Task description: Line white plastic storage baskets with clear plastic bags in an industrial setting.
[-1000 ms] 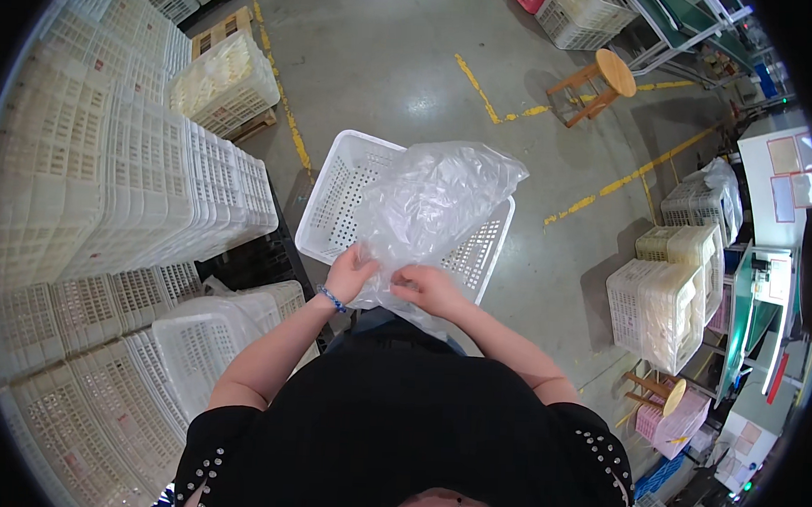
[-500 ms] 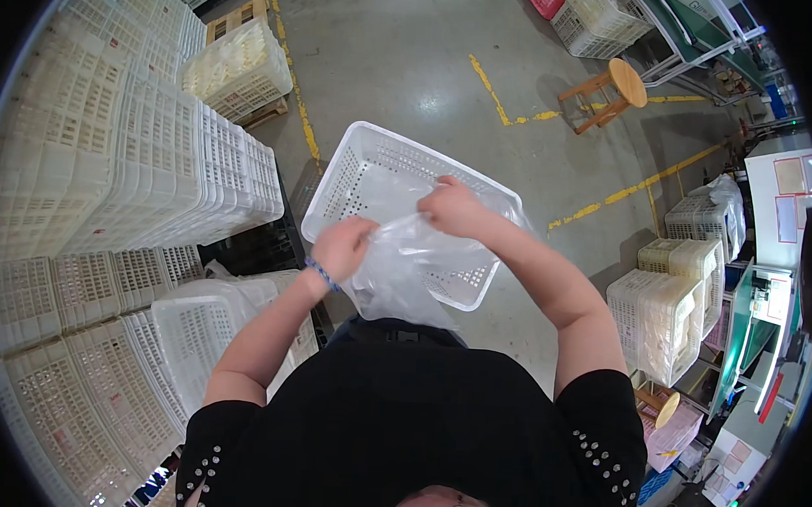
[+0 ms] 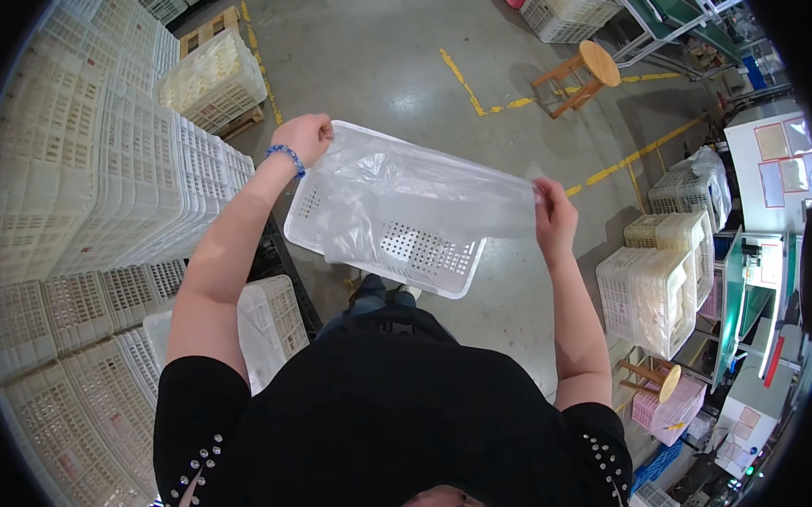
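A clear plastic bag [image 3: 364,184] is stretched wide between my two hands. My left hand [image 3: 304,140], with a blue beaded bracelet at the wrist, grips one corner of it near the basket's far left corner. Out to the right, my right hand [image 3: 555,219] pinches the other end, beyond the basket's right side. Under the plastic is a white perforated basket [image 3: 461,279]; its holes show through the sheet and bare along the near side. The bag hangs over much of the basket's opening and hides part of its inside.
Tall stacks of white crates [image 3: 130,151] fill the left side. A filled crate [image 3: 216,78] rests on a wooden pallet [image 3: 207,29] at the far left. A wooden stool [image 3: 599,64] stands at the far right. Crates holding bagged goods [image 3: 649,296] and a green-topped workbench [image 3: 736,295] line the right.
My hands have moved apart, the left one away to the far left and the right one outward. The bunched bag is now spread out over the basket.
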Demonstrator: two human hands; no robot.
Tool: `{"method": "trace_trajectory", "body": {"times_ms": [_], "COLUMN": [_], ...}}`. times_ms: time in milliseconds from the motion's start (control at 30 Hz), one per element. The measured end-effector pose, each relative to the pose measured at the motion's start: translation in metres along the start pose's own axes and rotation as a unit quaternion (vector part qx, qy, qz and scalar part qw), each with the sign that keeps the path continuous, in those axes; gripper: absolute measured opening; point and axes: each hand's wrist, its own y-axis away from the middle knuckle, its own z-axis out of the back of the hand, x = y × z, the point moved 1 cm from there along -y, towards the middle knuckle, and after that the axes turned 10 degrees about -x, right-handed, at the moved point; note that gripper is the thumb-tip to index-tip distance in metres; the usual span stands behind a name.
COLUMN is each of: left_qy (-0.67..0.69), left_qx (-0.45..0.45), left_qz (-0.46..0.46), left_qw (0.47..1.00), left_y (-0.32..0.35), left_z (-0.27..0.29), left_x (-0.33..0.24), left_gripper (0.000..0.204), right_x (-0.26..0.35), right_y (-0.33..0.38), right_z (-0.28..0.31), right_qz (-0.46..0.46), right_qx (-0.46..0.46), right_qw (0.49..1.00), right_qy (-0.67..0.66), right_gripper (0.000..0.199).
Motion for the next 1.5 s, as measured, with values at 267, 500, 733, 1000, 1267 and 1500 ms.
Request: {"method": "trace_trajectory", "body": {"times_ms": [267, 500, 733, 1000, 1267, 1500], "left_qy": [-0.047, 0.008, 0.357, 0.708, 0.612, 0.811], "left_qx": [-0.039, -0.288, -0.152, -0.188, -0.016, -0.139], "left_qz": [-0.026, 0.063, 0.345, 0.466, 0.324, 0.456], "left_qw": [0.998, 0.955, 0.855, 0.496, 0.722, 0.339], "left_y": [0.007, 0.062, 0.188, 0.197, 0.221, 0.239], "left_z": [0.042, 0.064, -0.041, -0.082, -0.039, -0.048], "left_x": [0.053, 0.100, 0.053, -0.008, -0.067, -0.028], "left_gripper": [0.007, 0.006, 0.035, 0.013, 0.010, 0.008], "right_x": [0.025, 0.055, 0.062, 0.067, 0.103, 0.045], "right_y": [0.074, 0.127, 0.148, 0.152, 0.128, 0.094], "right_z": [0.006, -0.033, -0.047, -0.063, -0.139, -0.155], "right_qz": [0.102, -0.046, -0.027, 0.037, -0.088, -0.442], "right_qx": [0.086, 0.153, 0.179, 0.412, 0.264, 0.227], "right_qw": [0.991, 0.980, 0.971, 0.909, 0.916, 0.732], "right_qy": [0.002, -0.115, -0.156, -0.047, -0.288, -0.467], "right_gripper": [0.017, 0.013, 0.011, 0.014, 0.021, 0.009]}}
